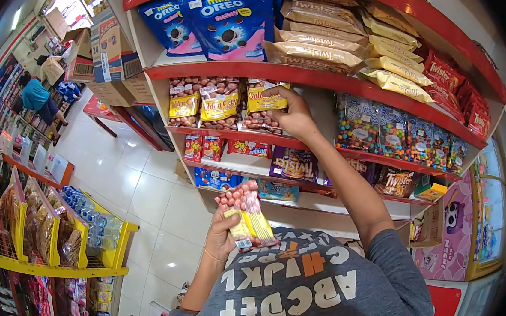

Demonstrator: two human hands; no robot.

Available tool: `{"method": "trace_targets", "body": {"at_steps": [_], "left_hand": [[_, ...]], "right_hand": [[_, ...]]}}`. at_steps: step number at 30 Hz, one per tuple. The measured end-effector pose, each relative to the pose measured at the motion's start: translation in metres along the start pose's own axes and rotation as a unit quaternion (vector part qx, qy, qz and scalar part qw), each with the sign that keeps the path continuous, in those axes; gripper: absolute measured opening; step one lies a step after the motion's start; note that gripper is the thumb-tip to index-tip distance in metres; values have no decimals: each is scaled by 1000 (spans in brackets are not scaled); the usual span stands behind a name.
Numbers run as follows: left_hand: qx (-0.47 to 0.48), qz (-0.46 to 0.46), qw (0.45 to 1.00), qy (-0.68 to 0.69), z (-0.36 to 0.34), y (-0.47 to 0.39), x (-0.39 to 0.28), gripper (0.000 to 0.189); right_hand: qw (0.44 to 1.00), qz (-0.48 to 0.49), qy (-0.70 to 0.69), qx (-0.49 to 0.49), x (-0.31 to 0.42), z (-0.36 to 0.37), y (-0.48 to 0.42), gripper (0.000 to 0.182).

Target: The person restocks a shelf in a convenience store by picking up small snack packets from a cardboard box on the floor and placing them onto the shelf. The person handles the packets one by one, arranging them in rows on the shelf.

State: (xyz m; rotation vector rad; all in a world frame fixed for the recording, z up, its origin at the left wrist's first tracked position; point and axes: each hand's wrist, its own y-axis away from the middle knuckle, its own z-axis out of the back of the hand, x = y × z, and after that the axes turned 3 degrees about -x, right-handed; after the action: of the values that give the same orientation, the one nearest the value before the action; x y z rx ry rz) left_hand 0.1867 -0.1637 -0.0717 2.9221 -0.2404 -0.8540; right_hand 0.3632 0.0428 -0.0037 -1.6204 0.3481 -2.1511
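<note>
In my left hand point(222, 234) is a clear bag of round brown sweets or nuts point(245, 210), held in front of my chest with its yellow printed band and barcode facing up. My right hand point(293, 111) reaches to the shelf and grips the right side of a Golden City bag point(257, 101), fingers over its front. That bag stands upright, its lower edge by the red shelf lip point(232, 132). To its left are two similar bags, a middle one point(219, 102) and an outer one point(183, 103).
Mini Oreo pouches point(228, 24) and stacked Twister packs point(318, 30) fill the shelf above. Bags of colourful candy point(358, 121) stand right of my forearm; Biskuat packs point(248, 147) lie below. A yellow snack rack point(55, 270) stands at left. Two people point(37, 95) are in the aisle beyond cartons point(110, 48).
</note>
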Motion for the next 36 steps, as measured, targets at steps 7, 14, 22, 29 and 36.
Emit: {"method": "trace_targets", "body": {"at_steps": [7, 14, 22, 29, 36], "left_hand": [[49, 61, 995, -61, 4, 7, 0, 79], [75, 105, 979, -157, 9, 17, -10, 88], [26, -4, 976, -215, -27, -6, -19, 81], [17, -79, 972, -221, -45, -24, -28, 68], [10, -135, 938, -318, -64, -61, -20, 61]], "right_hand": [[986, 52, 144, -61, -5, -2, -10, 36], [987, 18, 158, -3, 17, -4, 18, 38], [909, 73, 401, -86, 27, -1, 32, 40], [990, -8, -111, 90, 58, 20, 72, 53], [958, -109, -184, 189, 58, 20, 123, 42]]}}
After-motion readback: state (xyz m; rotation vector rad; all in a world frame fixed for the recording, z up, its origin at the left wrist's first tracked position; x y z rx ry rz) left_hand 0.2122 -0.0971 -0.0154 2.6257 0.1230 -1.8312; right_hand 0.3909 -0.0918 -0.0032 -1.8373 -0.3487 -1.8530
